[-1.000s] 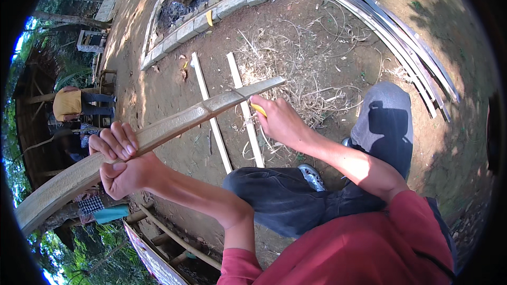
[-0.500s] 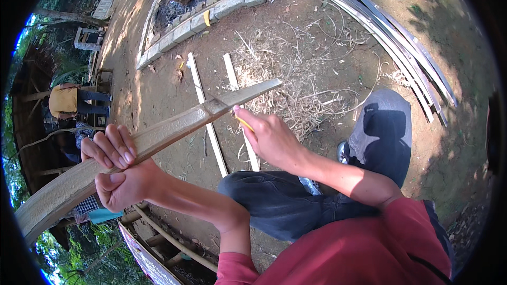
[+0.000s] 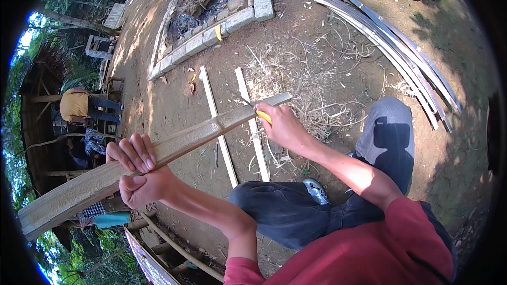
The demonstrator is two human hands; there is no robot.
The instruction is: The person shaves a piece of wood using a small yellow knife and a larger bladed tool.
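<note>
A long wooden plank (image 3: 190, 133) runs slantwise across the view, wide at the lower left and narrowing toward its far end. My left hand (image 3: 138, 171) is wrapped round its wider part, fingers over the top and thumb below. In my right hand (image 3: 284, 126) is a knife (image 3: 264, 116) with a yellow handle. Its thin dark blade lies across the plank near the narrow end, pointing up and left. Most of the handle is hidden in my fingers. A shallow cut line crosses the plank's face nearer my left hand.
Two pale wood strips (image 3: 253, 126) lie on the dirt below the plank, beside a heap of curled shavings (image 3: 322, 100). Long slats (image 3: 391, 42) are stacked at the right. A block-edged fire pit (image 3: 211, 39) is at the back. A person in yellow (image 3: 74, 104) stands far left.
My right hand has moved along the plank toward its narrow end, and the blade now shows across it. The plank and my left hand have shifted slightly right and down in view.
</note>
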